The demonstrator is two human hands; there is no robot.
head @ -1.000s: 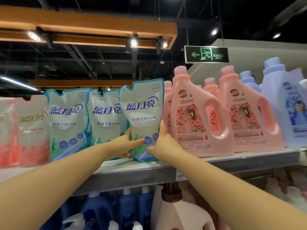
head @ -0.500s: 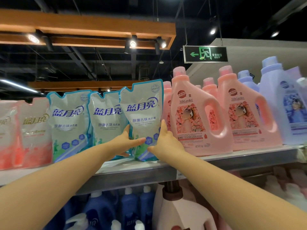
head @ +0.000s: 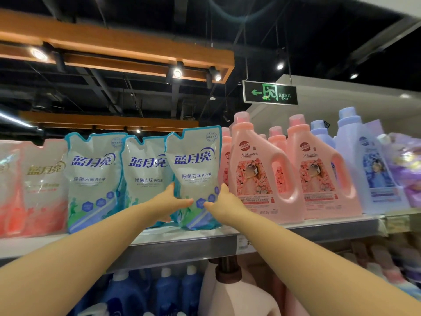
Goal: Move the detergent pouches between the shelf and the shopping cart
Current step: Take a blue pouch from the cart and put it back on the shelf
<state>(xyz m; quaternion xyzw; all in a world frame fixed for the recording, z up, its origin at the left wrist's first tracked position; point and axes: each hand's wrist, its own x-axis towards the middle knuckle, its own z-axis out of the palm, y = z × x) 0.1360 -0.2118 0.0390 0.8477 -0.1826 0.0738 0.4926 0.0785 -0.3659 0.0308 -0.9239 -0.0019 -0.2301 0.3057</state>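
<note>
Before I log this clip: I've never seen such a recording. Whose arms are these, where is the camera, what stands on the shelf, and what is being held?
No machine here: a person wears one wide-angle camera on the head, so the single picture looks along their own bare arms. The left hand and right hand grip the rightmost blue-green detergent pouch from both sides; its base appears to rest on the shelf. Matching pouches stand left of it, pink bottles to its right.
</note>
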